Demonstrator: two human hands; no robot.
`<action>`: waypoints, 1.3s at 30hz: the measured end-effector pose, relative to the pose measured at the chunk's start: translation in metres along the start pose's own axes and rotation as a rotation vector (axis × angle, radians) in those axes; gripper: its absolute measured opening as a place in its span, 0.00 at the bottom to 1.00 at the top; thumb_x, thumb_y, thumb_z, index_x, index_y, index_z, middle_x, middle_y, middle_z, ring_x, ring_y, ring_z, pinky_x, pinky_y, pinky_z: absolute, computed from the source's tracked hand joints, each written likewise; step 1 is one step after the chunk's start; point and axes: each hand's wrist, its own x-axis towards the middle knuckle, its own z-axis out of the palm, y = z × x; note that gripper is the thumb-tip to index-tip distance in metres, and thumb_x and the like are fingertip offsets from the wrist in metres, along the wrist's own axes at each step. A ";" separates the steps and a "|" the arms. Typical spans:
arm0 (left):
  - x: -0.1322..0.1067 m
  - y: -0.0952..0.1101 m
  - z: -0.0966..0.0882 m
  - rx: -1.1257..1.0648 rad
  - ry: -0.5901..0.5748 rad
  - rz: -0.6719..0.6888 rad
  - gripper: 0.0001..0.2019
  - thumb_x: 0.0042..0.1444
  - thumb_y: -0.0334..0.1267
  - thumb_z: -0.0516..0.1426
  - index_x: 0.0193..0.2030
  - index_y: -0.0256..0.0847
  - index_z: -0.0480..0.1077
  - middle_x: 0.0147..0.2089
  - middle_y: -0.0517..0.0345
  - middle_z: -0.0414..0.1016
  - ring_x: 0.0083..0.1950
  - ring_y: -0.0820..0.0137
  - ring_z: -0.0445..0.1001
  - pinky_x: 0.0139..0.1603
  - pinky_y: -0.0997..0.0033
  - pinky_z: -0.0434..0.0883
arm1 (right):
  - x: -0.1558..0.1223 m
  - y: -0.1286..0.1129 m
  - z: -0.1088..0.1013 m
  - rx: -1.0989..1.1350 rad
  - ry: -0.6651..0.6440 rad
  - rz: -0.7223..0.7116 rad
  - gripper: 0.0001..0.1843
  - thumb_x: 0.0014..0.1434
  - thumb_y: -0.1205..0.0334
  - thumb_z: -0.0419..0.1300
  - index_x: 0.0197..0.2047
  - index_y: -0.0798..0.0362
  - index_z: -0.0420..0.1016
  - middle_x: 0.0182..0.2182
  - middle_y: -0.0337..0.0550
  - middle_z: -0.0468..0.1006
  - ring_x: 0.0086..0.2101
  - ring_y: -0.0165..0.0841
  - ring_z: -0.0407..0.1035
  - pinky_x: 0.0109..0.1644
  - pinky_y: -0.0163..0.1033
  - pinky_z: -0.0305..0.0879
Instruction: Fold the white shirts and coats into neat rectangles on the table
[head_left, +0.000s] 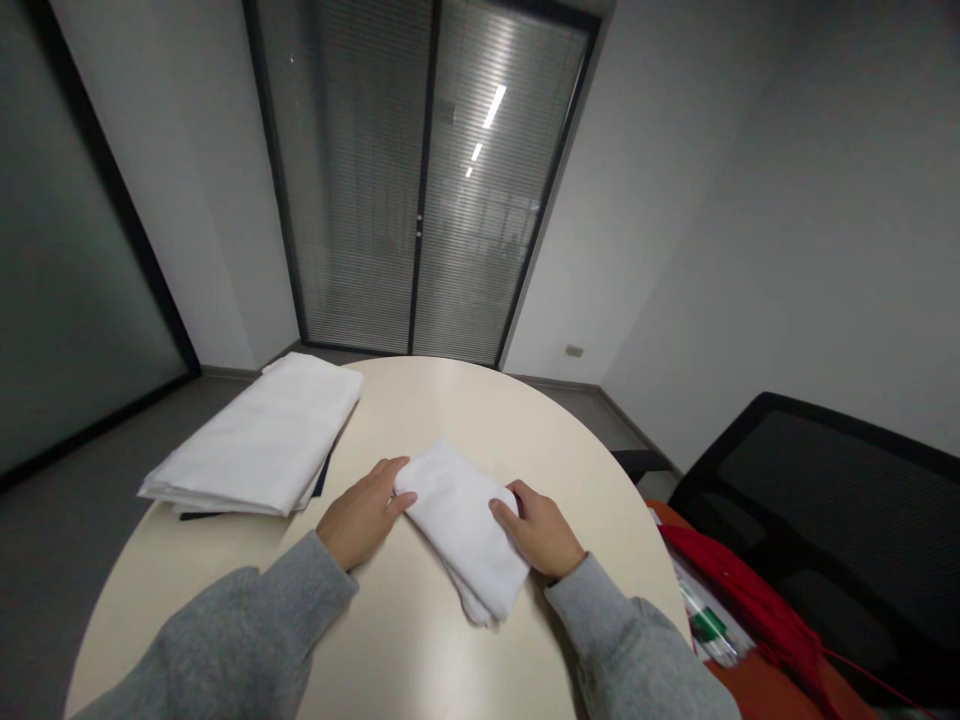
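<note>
Holding: two bare hands, one at each side of a folded white cloth point(463, 528).
Left hand point(361, 518): partly closed on the cloth's left end, thumb lying along the near edge and index finger at the far corner (the other fingers are mostly hidden).
Right hand point(541, 528): curled at the right edge, thumb pressed on top, fingertips tucked out of sight.
Folded white cloth: an oblong bundle in the middle of the desk point(420, 650), set at a slant, its layers showing at the end nearest the person.
White fabric stack point(262, 440): larger, folded flat, at the desk's far left, apart from the hands, with a dark flat item point(324, 470) peeking out beneath it.
Sleeves point(247, 630): grey, reaching to both wrists.
Mesh-backed chair point(832, 530): black, beside the desk on the right, with red fabric point(742, 580) and a clear plastic packet point(709, 628) (its contents hard to make out) on its orange seat.
Glass partition point(360, 190): dark-framed, with horizontal blinds, beyond the desk.
Wall socket point(574, 351): low on the pale wall, right of the glass.
</note>
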 end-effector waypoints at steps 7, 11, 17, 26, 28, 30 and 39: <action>0.001 -0.004 0.003 -0.008 0.012 0.005 0.24 0.67 0.43 0.48 0.67 0.38 0.63 0.68 0.46 0.70 0.64 0.58 0.72 0.69 0.57 0.65 | -0.002 -0.002 -0.002 0.014 0.004 -0.001 0.12 0.67 0.51 0.56 0.42 0.49 0.74 0.34 0.42 0.81 0.35 0.36 0.74 0.40 0.37 0.61; 0.002 -0.007 0.005 -0.014 0.011 0.014 0.25 0.67 0.42 0.48 0.68 0.36 0.63 0.69 0.45 0.69 0.67 0.58 0.70 0.71 0.57 0.63 | -0.002 -0.003 -0.002 0.023 0.006 -0.002 0.12 0.67 0.51 0.57 0.42 0.49 0.75 0.34 0.42 0.81 0.35 0.36 0.74 0.40 0.37 0.61; 0.003 -0.013 0.006 0.010 0.049 0.031 0.24 0.67 0.43 0.48 0.66 0.37 0.67 0.66 0.47 0.73 0.66 0.57 0.70 0.70 0.56 0.63 | -0.002 -0.004 -0.004 0.028 0.003 0.000 0.11 0.67 0.52 0.57 0.43 0.50 0.75 0.35 0.43 0.81 0.35 0.36 0.74 0.41 0.37 0.61; 0.002 -0.009 0.001 0.010 0.028 -0.006 0.23 0.67 0.43 0.49 0.65 0.41 0.70 0.63 0.51 0.77 0.63 0.57 0.73 0.67 0.57 0.65 | -0.003 -0.002 -0.004 0.022 0.000 -0.007 0.12 0.67 0.51 0.56 0.42 0.50 0.74 0.34 0.42 0.80 0.35 0.36 0.73 0.40 0.38 0.60; 0.002 -0.007 0.000 0.007 0.032 -0.010 0.22 0.67 0.43 0.49 0.64 0.43 0.70 0.62 0.52 0.78 0.62 0.57 0.73 0.66 0.58 0.66 | -0.003 -0.003 -0.004 0.024 -0.003 -0.007 0.12 0.66 0.51 0.56 0.42 0.50 0.74 0.33 0.42 0.80 0.34 0.36 0.73 0.40 0.38 0.60; 0.001 -0.006 -0.001 0.005 0.043 -0.015 0.22 0.67 0.43 0.49 0.63 0.44 0.71 0.60 0.52 0.79 0.61 0.57 0.75 0.65 0.58 0.67 | -0.002 -0.003 -0.004 0.025 -0.004 -0.006 0.12 0.66 0.51 0.56 0.42 0.50 0.74 0.34 0.42 0.80 0.34 0.36 0.73 0.41 0.38 0.60; 0.000 -0.001 0.000 0.012 0.056 -0.017 0.22 0.70 0.43 0.45 0.64 0.41 0.68 0.59 0.47 0.77 0.62 0.56 0.73 0.66 0.54 0.67 | 0.001 0.005 0.002 0.034 0.018 -0.029 0.11 0.65 0.51 0.57 0.41 0.49 0.74 0.33 0.41 0.80 0.34 0.35 0.72 0.40 0.38 0.60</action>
